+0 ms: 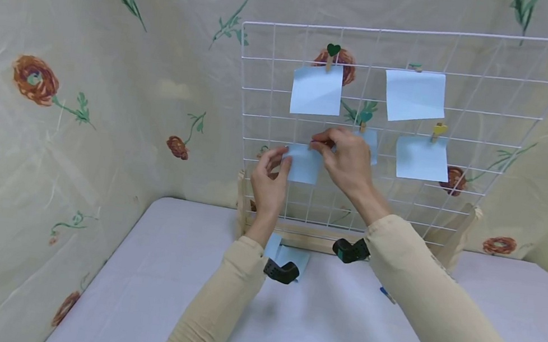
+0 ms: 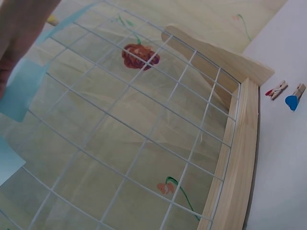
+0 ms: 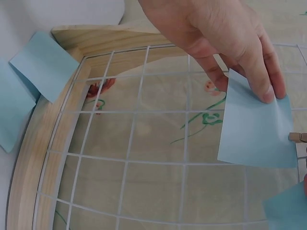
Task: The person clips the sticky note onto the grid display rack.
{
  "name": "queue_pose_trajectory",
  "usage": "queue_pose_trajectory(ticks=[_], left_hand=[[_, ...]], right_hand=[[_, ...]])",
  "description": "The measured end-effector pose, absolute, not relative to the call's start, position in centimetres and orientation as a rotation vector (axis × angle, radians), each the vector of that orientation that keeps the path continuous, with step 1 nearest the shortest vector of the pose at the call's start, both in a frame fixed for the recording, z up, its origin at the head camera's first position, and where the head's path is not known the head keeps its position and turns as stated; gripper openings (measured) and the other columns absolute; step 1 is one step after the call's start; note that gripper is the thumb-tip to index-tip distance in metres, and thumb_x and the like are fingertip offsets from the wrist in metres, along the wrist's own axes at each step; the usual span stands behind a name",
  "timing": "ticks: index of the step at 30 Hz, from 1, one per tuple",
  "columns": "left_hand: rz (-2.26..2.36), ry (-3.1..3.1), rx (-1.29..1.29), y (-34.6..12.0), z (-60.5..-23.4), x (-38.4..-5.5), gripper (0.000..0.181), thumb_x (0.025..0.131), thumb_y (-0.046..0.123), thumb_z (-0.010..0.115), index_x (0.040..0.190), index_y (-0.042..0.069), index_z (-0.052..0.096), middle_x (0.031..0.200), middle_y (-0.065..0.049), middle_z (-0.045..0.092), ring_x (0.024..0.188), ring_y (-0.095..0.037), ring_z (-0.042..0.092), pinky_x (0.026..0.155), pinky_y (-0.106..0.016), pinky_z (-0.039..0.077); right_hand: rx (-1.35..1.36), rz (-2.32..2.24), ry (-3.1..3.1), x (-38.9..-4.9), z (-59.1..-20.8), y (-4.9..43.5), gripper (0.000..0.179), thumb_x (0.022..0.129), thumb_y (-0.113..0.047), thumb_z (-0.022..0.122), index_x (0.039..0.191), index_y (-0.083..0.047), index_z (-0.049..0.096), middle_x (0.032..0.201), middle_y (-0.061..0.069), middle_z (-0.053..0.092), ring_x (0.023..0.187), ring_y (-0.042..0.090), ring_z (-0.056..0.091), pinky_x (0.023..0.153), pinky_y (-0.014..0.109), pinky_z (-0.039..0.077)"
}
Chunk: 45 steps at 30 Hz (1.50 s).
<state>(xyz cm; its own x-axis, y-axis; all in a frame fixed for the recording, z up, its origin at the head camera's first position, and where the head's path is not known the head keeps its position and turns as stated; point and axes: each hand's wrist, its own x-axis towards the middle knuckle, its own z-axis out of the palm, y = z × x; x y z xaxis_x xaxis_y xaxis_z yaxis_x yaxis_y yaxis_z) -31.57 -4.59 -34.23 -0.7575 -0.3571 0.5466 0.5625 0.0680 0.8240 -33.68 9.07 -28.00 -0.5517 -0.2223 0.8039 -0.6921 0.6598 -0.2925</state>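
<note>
A blue paper note (image 1: 304, 165) lies against the white wire grid (image 1: 280, 118). My left hand (image 1: 270, 179) pinches its left edge between thumb and fingers; the same left hand (image 3: 230, 48) is clearer in the right wrist view. At the note's upper right corner, my right hand (image 1: 348, 160) pinches a small wooden clothespin (image 3: 297, 137), mostly hidden by the fingers in the head view. Partly behind the right hand hangs another blue note (image 1: 369, 145), under a clothespin with a teal heart (image 1: 365, 116).
Three more notes hang higher and to the right, including one under a green-heart clothespin (image 1: 333, 51) and one under a yellow-heart clothespin (image 1: 439, 129). Loose notes (image 1: 294, 257) lie by the wooden base (image 1: 307, 238). On the table are red (image 2: 277, 90) and blue (image 2: 293, 99) clothespins.
</note>
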Motion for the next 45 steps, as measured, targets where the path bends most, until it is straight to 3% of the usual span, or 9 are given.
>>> queue_pose_trajectory(ticks=[18, 45], left_hand=[[-1.752, -1.694, -0.211, -4.65, -34.1, -31.71, 0.021, 0.091, 0.009, 0.062, 0.109, 0.001, 0.063, 0.101, -0.015, 0.07, 0.097, -0.025, 0.064, 0.068, -0.019, 0.049], [-1.767, -1.699, -0.229, -4.57, -34.17, -31.6, 0.02, 0.092, 0.009, 0.06, 0.111, 0.002, 0.062, 0.102, -0.015, 0.068, 0.099, -0.024, 0.063, 0.066, -0.019, 0.047]], right_hand=[[0.695, 0.775, -2.122, -33.72, -28.13, 8.49, 0.011, 0.084, -0.012, 0.07, 0.088, -0.002, 0.071, 0.087, 0.012, 0.071, 0.07, 0.024, 0.065, 0.06, 0.037, 0.048], [0.647, 0.738, -2.181, -33.49, -28.18, 8.08, 0.014, 0.087, -0.012, 0.067, 0.096, -0.002, 0.072, 0.098, 0.013, 0.071, 0.073, 0.026, 0.067, 0.062, 0.038, 0.052]])
